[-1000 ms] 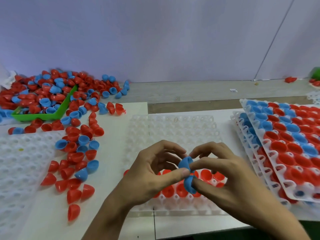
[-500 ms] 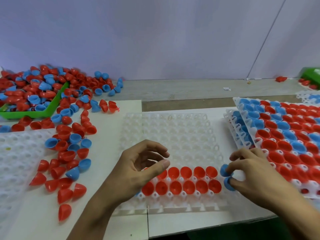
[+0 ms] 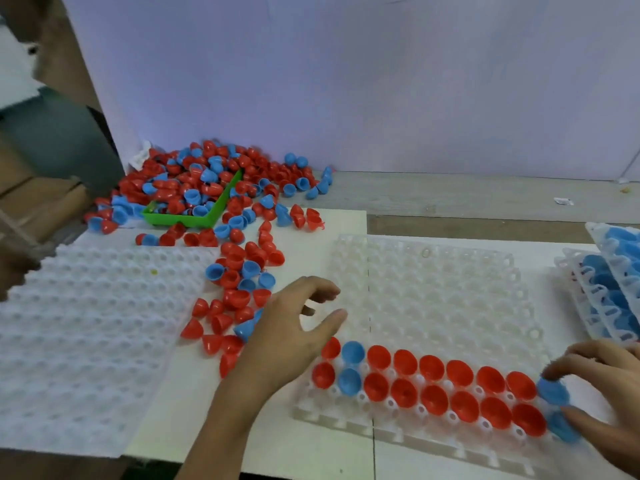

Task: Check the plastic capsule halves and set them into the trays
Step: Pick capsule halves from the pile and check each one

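Note:
A clear tray [image 3: 433, 289] lies in front of me. Its two nearest rows hold red capsule halves [image 3: 433, 382], with two blue ones [image 3: 351, 367] near the left end. At the right end of those rows my right hand [image 3: 602, 386] pinches two blue capsule halves [image 3: 554, 391], fingers on the upper one and thumb on the lower one, both down at the tray. Relaxed and holding nothing, my left hand [image 3: 294, 327] hovers over the tray's left edge. Loose red and blue halves [image 3: 235, 292] lie just left of that hand.
A green bin [image 3: 194, 220] sits in a big pile of halves at the back left. A white dimpled tray [image 3: 86, 323] covers the near left. Stacked trays with blue halves [image 3: 609, 289] stand at the right edge. A purple wall runs behind.
My hands parted. My right hand carried the two blue halves to the right end of the filled rows and lowered them. My left hand let go and drifted left. My view swung left.

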